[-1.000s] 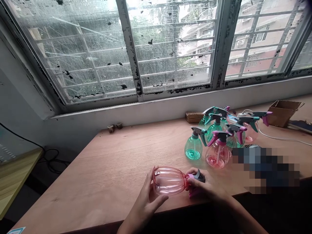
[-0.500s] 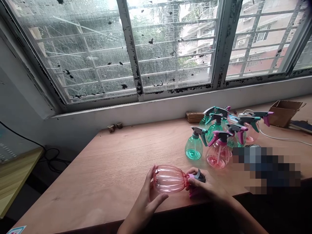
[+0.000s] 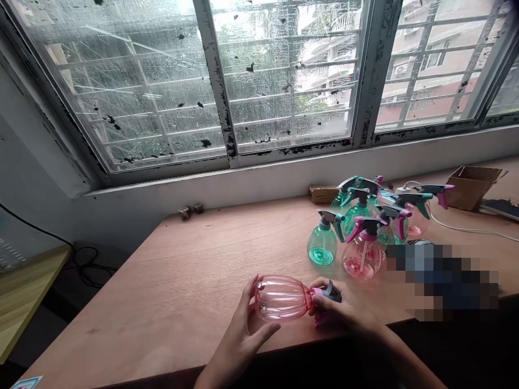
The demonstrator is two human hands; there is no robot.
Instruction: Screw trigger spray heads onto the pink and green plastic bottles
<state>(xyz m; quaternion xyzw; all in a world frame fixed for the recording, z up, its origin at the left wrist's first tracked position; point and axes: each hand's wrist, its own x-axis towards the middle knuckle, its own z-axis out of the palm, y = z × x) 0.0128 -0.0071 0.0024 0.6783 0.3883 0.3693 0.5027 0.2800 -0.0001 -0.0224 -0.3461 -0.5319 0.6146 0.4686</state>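
A clear pink spray bottle (image 3: 283, 297) lies on its side between my hands, just above the table's front edge, its base to the left. My left hand (image 3: 242, 339) cups the base, fingers against its far side and thumb stretched along the near side. At the neck, my right hand (image 3: 349, 309) grips the pink and black spray head (image 3: 331, 292), partly covering it. Behind the right hand, a pink spray bottle (image 3: 362, 258) and a green spray bottle (image 3: 322, 246) stand upright with some liquid at the bottom.
Several more green and pink sprayers (image 3: 357, 216) cluster at the right rear. An open cardboard box (image 3: 470, 189) and a white cable (image 3: 466, 230) lie beyond them. A blurred patch (image 3: 446, 281) covers something at right. Two small brown pieces (image 3: 185, 213) sit near the window wall.
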